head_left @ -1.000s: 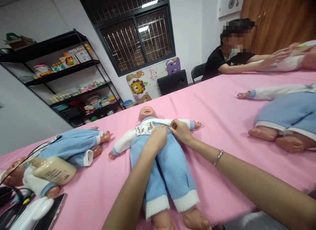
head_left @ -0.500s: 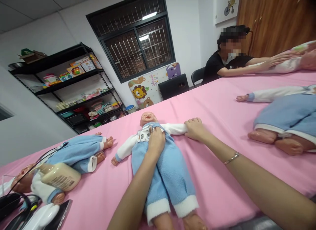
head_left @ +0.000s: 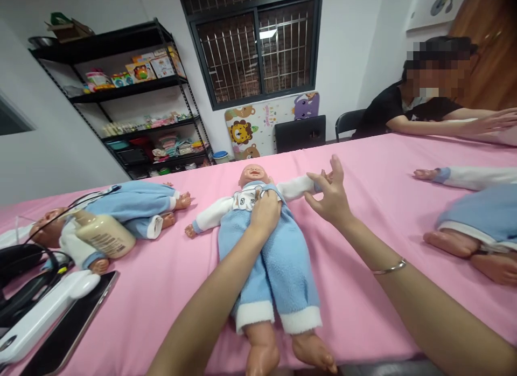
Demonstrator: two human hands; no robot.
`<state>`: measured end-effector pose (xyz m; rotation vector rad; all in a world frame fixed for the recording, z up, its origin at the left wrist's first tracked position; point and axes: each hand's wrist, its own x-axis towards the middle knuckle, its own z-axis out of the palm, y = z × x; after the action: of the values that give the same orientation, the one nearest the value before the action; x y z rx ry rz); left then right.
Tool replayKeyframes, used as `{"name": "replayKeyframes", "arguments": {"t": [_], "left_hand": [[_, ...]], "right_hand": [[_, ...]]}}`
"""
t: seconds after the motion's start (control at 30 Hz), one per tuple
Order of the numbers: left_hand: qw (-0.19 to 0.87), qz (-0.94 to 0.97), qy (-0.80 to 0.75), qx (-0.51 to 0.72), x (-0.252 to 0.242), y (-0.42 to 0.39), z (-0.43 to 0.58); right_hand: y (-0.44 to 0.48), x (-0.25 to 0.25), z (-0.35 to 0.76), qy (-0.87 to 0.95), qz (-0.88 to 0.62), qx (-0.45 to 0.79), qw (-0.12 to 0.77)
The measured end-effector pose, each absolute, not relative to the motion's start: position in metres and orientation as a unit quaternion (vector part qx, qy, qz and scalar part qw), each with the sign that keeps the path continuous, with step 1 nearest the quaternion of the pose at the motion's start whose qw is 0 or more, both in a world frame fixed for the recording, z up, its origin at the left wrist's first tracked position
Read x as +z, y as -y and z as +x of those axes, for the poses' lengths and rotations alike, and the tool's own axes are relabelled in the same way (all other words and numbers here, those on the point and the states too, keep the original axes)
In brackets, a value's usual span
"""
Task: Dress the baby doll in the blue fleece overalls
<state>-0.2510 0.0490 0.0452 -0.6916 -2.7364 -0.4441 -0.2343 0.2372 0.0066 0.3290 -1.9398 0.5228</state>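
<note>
A baby doll [head_left: 269,257] in blue and white clothes lies on its back on the pink-covered table [head_left: 173,295], head away from me. My left hand [head_left: 266,211] is closed on the blue front of the doll's outfit [head_left: 271,192] at the chest; its fingertips are partly hidden. Beside the doll's outstretched arm on the right, my right hand [head_left: 332,195] is raised with its fingers spread and nothing in them. The white sleeve [head_left: 294,187] and small doll hand lie just behind my fingers.
Left lie another doll [head_left: 133,203], a cream pump bottle [head_left: 107,236], a white handheld device [head_left: 48,311], a phone [head_left: 76,333] and black cables. A third doll [head_left: 480,214] lies right. Behind it sits a person [head_left: 404,109]. Shelves [head_left: 113,90] stand at the back wall.
My right hand has let go of the doll's sleeve end and lifted with fingers spread. My left hand stays at the doll's chest. The camera view has turned left and tilted down.
</note>
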Motion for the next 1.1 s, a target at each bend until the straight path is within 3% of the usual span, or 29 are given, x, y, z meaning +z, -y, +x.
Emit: {"name": "replayKeyframes", "arguments": {"t": [0.17,0.27,0.43,0.6,0.67,0.73,0.93,1.1], "left_hand": [[0.139,-0.24,0.951,-0.139,0.048,-0.051,-0.248],[0.143,-0.242,0.951,-0.13,0.047,-0.051,-0.248],[0.163,-0.241,0.951,-0.102,0.044,-0.052,-0.248],[0.208,-0.232,0.95,-0.025,0.045,-0.051,-0.241],[0.223,-0.235,0.946,0.001,0.045,-0.05,-0.239],[0.249,-0.248,0.936,0.021,0.045,-0.05,-0.239],[0.376,-0.335,0.862,0.055,0.036,-0.048,-0.247],[0.322,-0.347,0.879,0.057,0.038,-0.049,-0.244]], "right_hand": [[-0.214,0.02,-0.23,0.769,0.095,0.21,0.596],[-0.205,0.012,-0.237,0.733,0.075,0.291,0.611],[-0.2,-0.002,-0.243,0.762,-0.011,0.478,0.437],[-0.207,0.004,-0.232,0.901,-0.101,0.34,0.249],[-0.212,0.008,-0.229,0.926,-0.126,0.284,0.214],[-0.215,0.008,-0.23,0.922,-0.096,0.29,0.237],[-0.203,-0.004,-0.239,0.844,0.176,0.357,0.36],[-0.187,-0.004,-0.235,0.803,0.229,0.406,0.371]]}}
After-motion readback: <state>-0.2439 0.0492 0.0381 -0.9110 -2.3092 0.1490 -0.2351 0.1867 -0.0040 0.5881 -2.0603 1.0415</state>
